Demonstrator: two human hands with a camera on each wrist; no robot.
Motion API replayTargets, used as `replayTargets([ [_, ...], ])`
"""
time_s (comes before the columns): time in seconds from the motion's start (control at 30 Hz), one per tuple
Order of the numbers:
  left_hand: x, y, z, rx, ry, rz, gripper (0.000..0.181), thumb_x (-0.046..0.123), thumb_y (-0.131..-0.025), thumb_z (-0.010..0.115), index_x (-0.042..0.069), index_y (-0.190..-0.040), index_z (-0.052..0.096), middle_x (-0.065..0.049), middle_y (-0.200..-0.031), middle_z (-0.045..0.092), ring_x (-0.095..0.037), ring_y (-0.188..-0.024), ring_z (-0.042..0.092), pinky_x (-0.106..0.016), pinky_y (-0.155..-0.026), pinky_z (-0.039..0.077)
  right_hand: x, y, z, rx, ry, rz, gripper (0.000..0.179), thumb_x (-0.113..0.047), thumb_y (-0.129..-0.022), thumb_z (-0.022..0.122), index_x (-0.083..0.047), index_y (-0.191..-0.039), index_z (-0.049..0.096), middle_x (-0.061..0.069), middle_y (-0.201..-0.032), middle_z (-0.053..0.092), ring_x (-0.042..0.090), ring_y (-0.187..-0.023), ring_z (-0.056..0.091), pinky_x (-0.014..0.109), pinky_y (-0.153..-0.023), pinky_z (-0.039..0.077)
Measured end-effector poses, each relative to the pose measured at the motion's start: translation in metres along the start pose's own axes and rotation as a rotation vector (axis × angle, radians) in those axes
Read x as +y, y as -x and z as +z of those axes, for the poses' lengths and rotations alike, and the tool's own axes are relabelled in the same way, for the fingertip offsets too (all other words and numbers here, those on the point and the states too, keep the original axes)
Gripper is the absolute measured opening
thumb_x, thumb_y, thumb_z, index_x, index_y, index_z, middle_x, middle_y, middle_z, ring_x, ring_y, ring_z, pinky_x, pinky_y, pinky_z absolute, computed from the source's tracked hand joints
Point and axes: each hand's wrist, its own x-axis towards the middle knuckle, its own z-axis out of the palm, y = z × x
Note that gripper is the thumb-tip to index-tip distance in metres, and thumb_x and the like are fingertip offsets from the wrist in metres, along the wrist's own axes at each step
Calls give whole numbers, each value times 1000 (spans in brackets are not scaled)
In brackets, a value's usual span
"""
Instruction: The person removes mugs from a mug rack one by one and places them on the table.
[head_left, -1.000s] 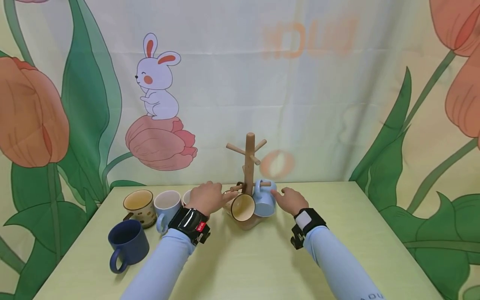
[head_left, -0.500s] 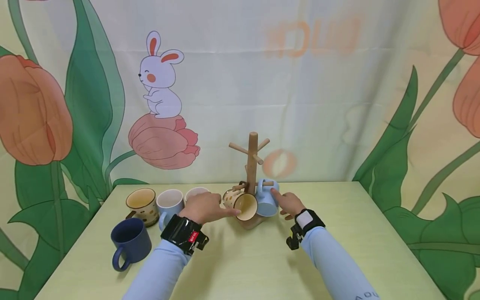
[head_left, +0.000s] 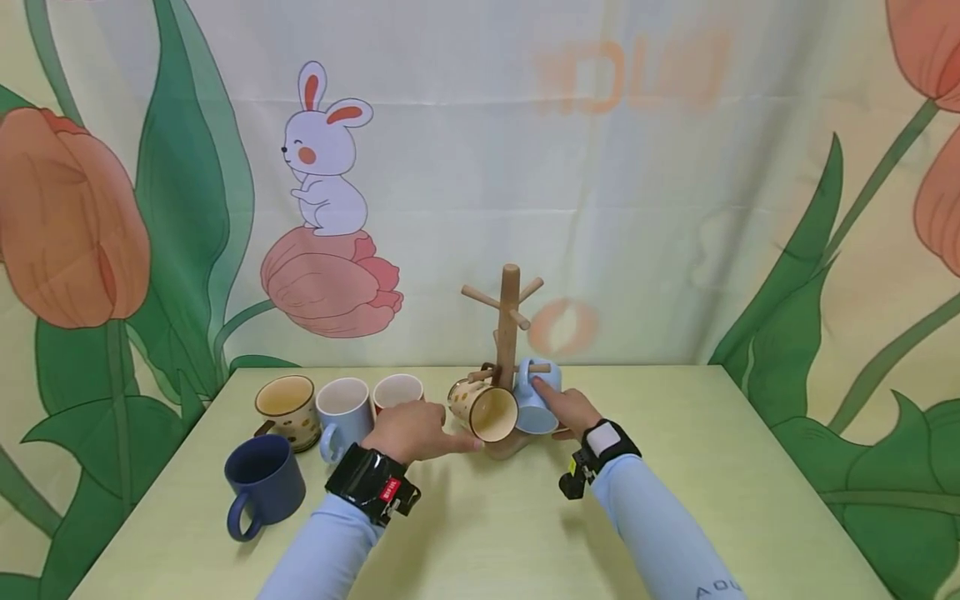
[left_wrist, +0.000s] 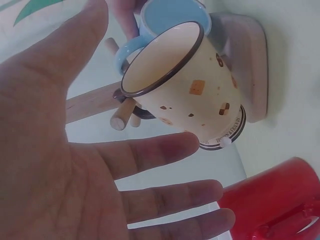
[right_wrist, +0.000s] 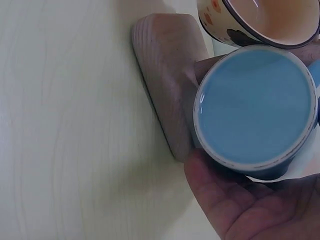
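A cream mug (head_left: 493, 415) with brown spots and a dark rim hangs sideways on a low peg of the wooden mug tree (head_left: 507, 333). Beside it, on another low peg, hangs a light blue mug (head_left: 534, 412). My right hand (head_left: 573, 410) grips this blue mug from the right, thumb and fingers on its side; its round end faces the right wrist camera. My left hand (head_left: 411, 429) is left of the cream mug with its fingers extended. In the left wrist view, the palm (left_wrist: 50, 180) stands beside the cream mug's wall, the index fingertip overlapping its lower edge.
Standing on the table at left are a spotted cream mug (head_left: 288, 408), a light blue mug (head_left: 347, 408), a red mug (left_wrist: 280, 200) with white inside, and a dark blue mug (head_left: 266, 483). Upper pegs of the tree (head_left: 480, 296) carry nothing. A printed curtain (head_left: 450, 167) hangs behind.
My left hand has drawn back from the tree's peg and come lower, left of the cream mug. My right hand has moved left and closed round the hanging blue mug.
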Motion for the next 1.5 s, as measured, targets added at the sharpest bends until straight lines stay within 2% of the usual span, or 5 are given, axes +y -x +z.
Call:
replayTargets([
  [0.43, -1, 0, -1, -13, 2, -1, 66, 75, -73, 67, 12, -93, 70, 2, -76, 63, -20, -70, 60, -44, -66, 50, 0, -11, 0, -60, -140, 57, 73, -51, -100, 49, 11, -138, 41, 27, -128, 53, 32, -102, 62, 53, -94, 49],
  [0.63, 0, 1, -1, -11, -2, -1, 66, 75, -73, 67, 12, -94, 70, 2, -76, 64, -20, -70, 61, -44, -67, 50, 1, -10, 3, -8, -164, 53, 73, -49, -100, 51, 13, -137, 41, 28, -127, 54, 34, -102, 64, 53, -93, 50],
  [0.97, -2, 2, 3, -9, -1, -5, 63, 74, -73, 68, 13, -91, 70, 4, -73, 64, -19, -68, 60, -43, -64, 49, -8, -4, -1, 82, -176, 23, 69, -50, -97, 54, 11, -128, 50, 22, -110, 61, 26, -82, 65, 48, -83, 55],
  [1.27, -4, 3, 5, -20, 11, -11, 63, 73, -74, 68, 13, -91, 69, 4, -74, 63, -19, -67, 59, -42, -63, 48, -9, 9, -11, 100, -190, 15, 70, -47, -98, 54, 14, -132, 45, 26, -113, 60, 30, -85, 67, 46, -80, 56],
  [1.5, -6, 6, 6, -22, 33, -15, 67, 73, -74, 68, 12, -102, 72, 0, -89, 70, -22, -76, 64, -45, -67, 50, -4, 16, -18, 106, -205, 7, 74, -50, -98, 54, 12, -137, 42, 27, -122, 58, 30, -96, 64, 48, -86, 54],
])
